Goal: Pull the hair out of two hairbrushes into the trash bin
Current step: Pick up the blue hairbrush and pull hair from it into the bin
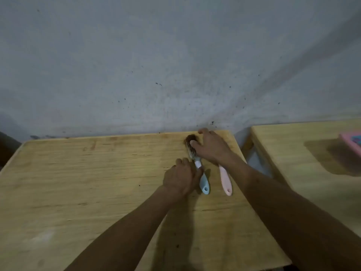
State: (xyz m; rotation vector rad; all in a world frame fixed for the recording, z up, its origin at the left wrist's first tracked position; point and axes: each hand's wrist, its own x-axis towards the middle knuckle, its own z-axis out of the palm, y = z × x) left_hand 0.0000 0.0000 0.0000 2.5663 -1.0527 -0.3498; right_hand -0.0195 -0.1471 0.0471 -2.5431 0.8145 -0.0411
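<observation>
Two hairbrushes lie on the wooden table (78, 182) near its far right corner. The blue-handled brush (204, 184) has a white neck and a bristle head matted with dark hair (190, 138). My left hand (181, 178) grips its handle near the neck. My right hand (212, 146) rests over the brush heads, its thumb pressing on the hair of the blue brush. The pink-handled brush (225, 179) lies just to the right; its head is hidden under my right hand. No trash bin is in view.
A grey stained wall (175, 65) rises right behind the table. A second wooden table (302, 153) stands to the right across a narrow gap, with a pink object (351, 142) at the frame's right edge.
</observation>
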